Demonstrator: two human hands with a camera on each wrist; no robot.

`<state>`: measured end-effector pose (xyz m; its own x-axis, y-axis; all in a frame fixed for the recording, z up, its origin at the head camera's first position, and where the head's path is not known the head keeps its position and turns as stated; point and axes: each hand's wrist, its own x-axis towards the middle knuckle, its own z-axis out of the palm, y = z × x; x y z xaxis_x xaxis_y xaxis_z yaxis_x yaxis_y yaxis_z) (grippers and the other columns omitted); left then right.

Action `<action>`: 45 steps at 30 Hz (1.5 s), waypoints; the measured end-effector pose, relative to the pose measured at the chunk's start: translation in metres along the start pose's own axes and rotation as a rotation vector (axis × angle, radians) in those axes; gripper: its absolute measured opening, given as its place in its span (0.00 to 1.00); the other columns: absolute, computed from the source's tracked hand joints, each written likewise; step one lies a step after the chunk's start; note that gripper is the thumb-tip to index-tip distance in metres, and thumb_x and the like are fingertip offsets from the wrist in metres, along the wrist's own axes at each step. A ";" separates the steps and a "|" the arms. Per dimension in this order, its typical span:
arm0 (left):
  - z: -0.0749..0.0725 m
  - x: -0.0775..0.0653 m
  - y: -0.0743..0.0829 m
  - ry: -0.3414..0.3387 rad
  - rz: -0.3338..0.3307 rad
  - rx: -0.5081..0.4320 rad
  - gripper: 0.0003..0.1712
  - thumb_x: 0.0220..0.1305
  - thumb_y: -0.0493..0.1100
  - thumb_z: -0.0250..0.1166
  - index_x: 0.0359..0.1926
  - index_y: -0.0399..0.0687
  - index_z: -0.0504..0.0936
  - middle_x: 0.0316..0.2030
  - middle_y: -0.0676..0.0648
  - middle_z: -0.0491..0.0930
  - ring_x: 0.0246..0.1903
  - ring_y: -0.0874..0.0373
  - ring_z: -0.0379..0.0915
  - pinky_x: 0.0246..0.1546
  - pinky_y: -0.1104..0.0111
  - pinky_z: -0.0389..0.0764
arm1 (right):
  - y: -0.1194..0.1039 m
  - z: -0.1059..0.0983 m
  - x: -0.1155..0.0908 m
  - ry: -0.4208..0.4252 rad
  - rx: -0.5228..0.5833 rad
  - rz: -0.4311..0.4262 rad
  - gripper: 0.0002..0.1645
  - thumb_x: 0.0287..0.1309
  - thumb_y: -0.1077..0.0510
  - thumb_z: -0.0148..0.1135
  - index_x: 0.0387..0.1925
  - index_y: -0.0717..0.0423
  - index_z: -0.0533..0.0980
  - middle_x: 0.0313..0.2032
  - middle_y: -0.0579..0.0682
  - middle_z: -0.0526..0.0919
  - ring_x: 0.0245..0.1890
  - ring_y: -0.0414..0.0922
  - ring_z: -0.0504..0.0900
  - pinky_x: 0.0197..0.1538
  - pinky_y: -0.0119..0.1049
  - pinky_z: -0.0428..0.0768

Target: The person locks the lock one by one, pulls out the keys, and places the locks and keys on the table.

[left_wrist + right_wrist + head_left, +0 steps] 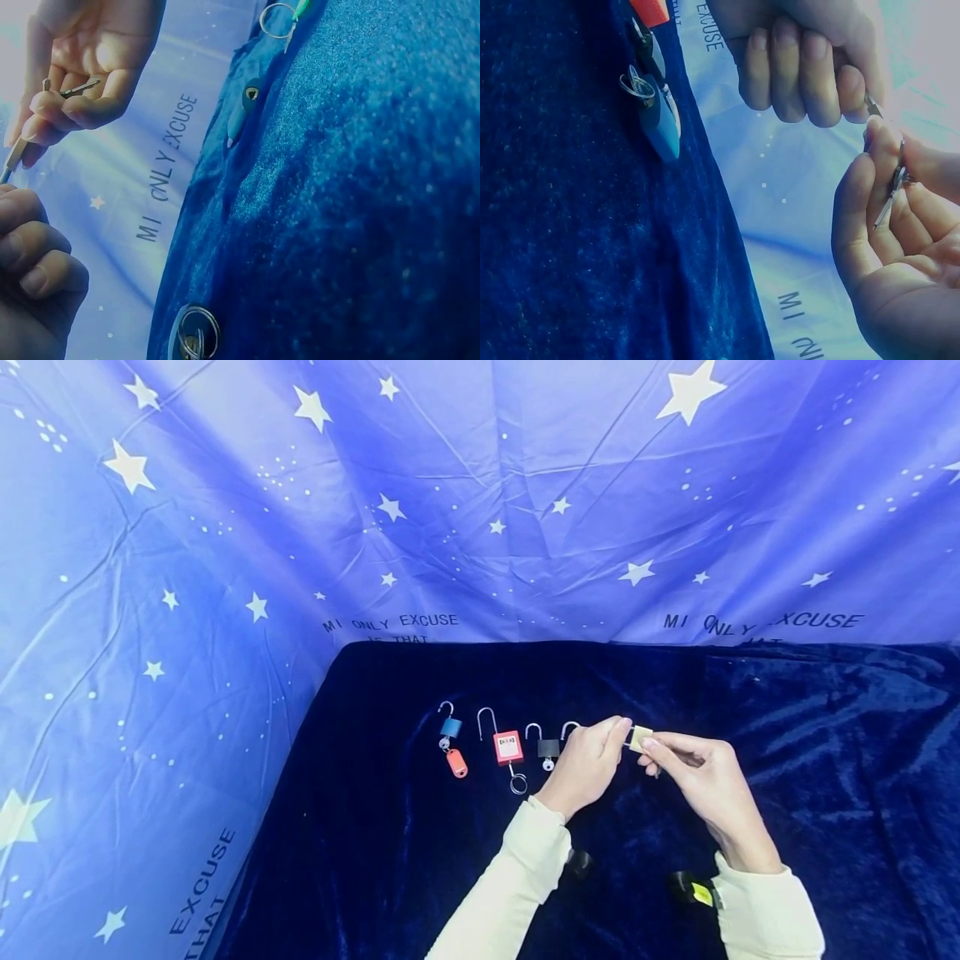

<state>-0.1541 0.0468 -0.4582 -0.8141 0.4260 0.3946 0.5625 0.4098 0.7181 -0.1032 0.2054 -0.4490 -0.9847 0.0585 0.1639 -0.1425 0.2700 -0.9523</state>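
Observation:
A small brass padlock [641,738] is held up between both hands above the dark blue cloth. My left hand [587,766] pinches it at the shackle end, fingers curled in the left wrist view. From the other side, my right hand [708,770] grips the lock's body between thumb and fingers. Keys [889,196] hang from the lock in front of the right palm. Whether the shackle is latched cannot be made out. Just behind the left hand shows the raised shackle [569,728] of another padlock, its body hidden in the head view.
To the left lie a blue padlock [451,727] with an orange tag [457,764], a red padlock [507,747] with a key ring [518,784], and a black padlock [548,749]. Their shackles stand raised. A star-printed curtain [525,552] borders the cloth-covered table [360,860].

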 end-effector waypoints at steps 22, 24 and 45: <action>0.005 -0.004 0.000 0.028 0.012 -0.028 0.26 0.72 0.55 0.32 0.22 0.52 0.66 0.14 0.61 0.64 0.15 0.73 0.58 0.19 0.81 0.62 | -0.007 0.004 -0.002 0.071 -0.039 -0.063 0.13 0.55 0.57 0.60 0.37 0.63 0.80 0.25 0.54 0.82 0.23 0.48 0.80 0.29 0.34 0.77; 0.004 -0.004 0.001 0.049 0.010 -0.013 0.26 0.72 0.55 0.32 0.22 0.52 0.66 0.13 0.61 0.63 0.14 0.73 0.58 0.18 0.81 0.62 | -0.004 0.005 -0.001 0.062 0.005 -0.086 0.13 0.54 0.58 0.60 0.38 0.64 0.79 0.25 0.55 0.82 0.23 0.49 0.80 0.29 0.34 0.77; 0.013 -0.005 0.000 0.126 -0.001 -0.018 0.24 0.72 0.54 0.35 0.19 0.54 0.63 0.12 0.59 0.60 0.13 0.71 0.54 0.15 0.79 0.59 | -0.022 0.007 -0.003 0.038 -0.024 0.031 0.17 0.55 0.55 0.60 0.38 0.66 0.79 0.23 0.52 0.82 0.24 0.49 0.81 0.31 0.33 0.78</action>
<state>-0.1482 0.0554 -0.4675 -0.8269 0.3203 0.4622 0.5600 0.3950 0.7283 -0.0977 0.1926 -0.4304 -0.9841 0.1031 0.1449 -0.1095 0.2905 -0.9506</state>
